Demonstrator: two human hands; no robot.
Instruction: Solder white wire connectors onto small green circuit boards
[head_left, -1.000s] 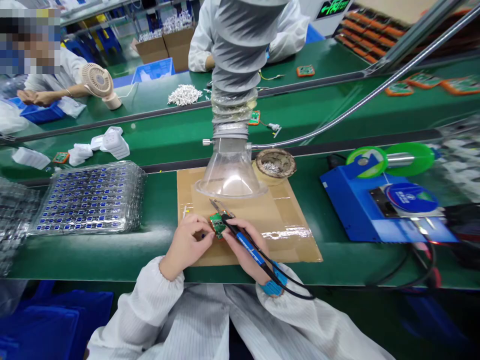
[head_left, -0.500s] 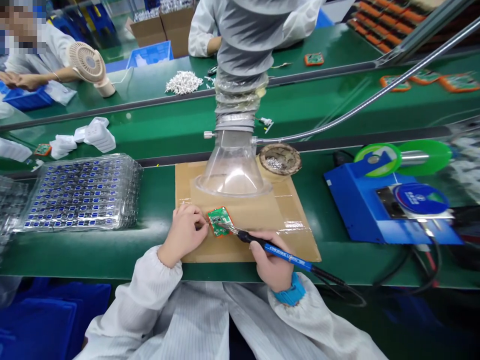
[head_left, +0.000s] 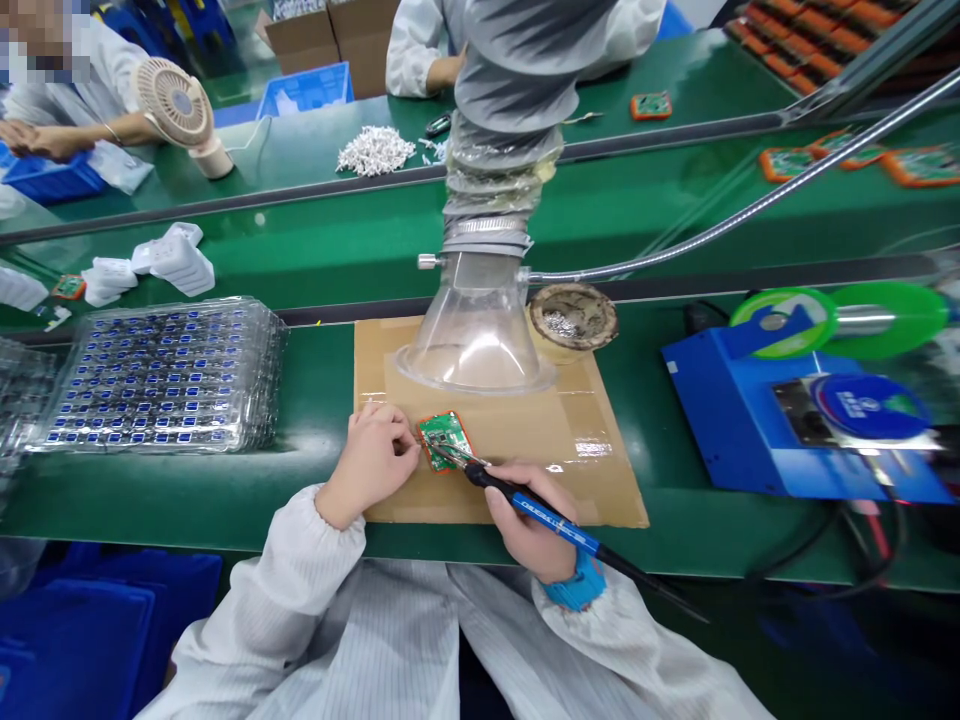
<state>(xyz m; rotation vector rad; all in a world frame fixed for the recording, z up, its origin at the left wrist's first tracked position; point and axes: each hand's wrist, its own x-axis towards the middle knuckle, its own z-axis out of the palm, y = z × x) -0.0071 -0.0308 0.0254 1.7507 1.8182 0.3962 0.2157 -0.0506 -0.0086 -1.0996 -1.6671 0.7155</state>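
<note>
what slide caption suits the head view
Left hand at a circuit board, right hand holding a blue-handled soldering tool.

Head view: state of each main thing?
Nearest circuit board: component side up, on cardboard
Soldering iron: tip over board, contact unclear
Left hand: fingers curled at board's edge
Right hand: closed around iron
Clear trays: stacked, holding parts
Green spool: mounted on blue machine
Fan: standing

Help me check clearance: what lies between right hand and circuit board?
In the head view, the soldering iron's front extends from the right hand over the circuit board.
</note>
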